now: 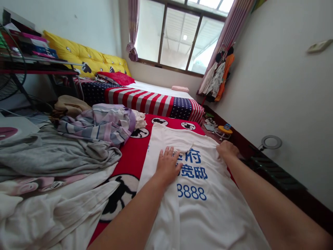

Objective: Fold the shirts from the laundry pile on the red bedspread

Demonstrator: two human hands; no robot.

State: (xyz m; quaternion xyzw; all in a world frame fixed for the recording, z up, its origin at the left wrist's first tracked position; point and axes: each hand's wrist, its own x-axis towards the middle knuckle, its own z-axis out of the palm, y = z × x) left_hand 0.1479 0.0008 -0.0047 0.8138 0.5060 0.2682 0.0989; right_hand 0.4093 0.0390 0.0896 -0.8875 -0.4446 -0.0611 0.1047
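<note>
A white T-shirt (205, 208) with blue printed characters and the digits 8888 lies spread on the red bed cover (132, 152). My left hand (168, 166) rests flat on the shirt, fingers stretched out, just left of the print. My right hand (227, 150) sits at the shirt's right edge with its fingers curled down onto the cloth, apparently pinching the fabric there.
A heap of clothes lies to the left: striped purple fabric (104, 123), a grey garment (52, 152), white cloth (52, 215). Beyond are a stars-and-stripes blanket (151, 99), yellow cushions (85, 59), a window (182, 38), hanging clothes (218, 76) and a ring light (271, 142) by the wall.
</note>
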